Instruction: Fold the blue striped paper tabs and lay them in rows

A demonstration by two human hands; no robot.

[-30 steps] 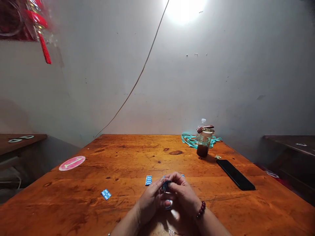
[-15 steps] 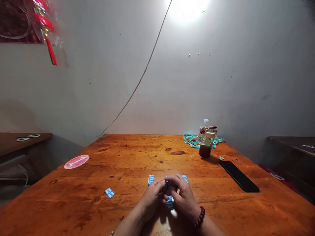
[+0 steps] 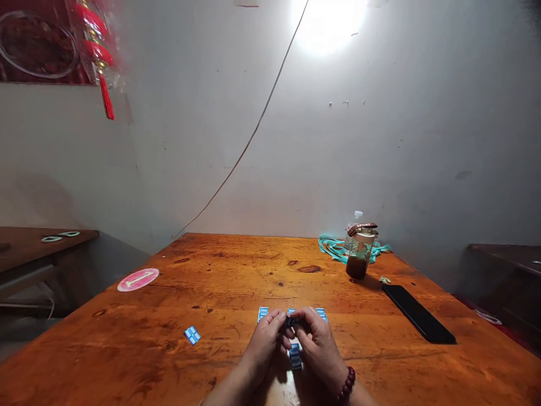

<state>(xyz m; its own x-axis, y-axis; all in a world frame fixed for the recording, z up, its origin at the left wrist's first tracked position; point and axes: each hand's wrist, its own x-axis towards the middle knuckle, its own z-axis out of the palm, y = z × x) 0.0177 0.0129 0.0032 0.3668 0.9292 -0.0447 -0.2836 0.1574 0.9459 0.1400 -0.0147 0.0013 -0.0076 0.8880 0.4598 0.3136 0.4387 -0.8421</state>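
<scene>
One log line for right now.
left hand: holding small dark item; right hand: same item; blue-white pieces: on table; phone: lying flat

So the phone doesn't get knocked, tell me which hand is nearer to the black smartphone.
Right. The right hand is left of the black smartphone, with wooden tabletop between them; the left hand is farther left, beyond the right hand.

Little room, perhaps, behind strapped bottle (image 3: 359, 260)

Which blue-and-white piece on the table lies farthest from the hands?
The leftmost piece, lying alone; the other visible pieces lie close around the left hand and right hand.
</scene>
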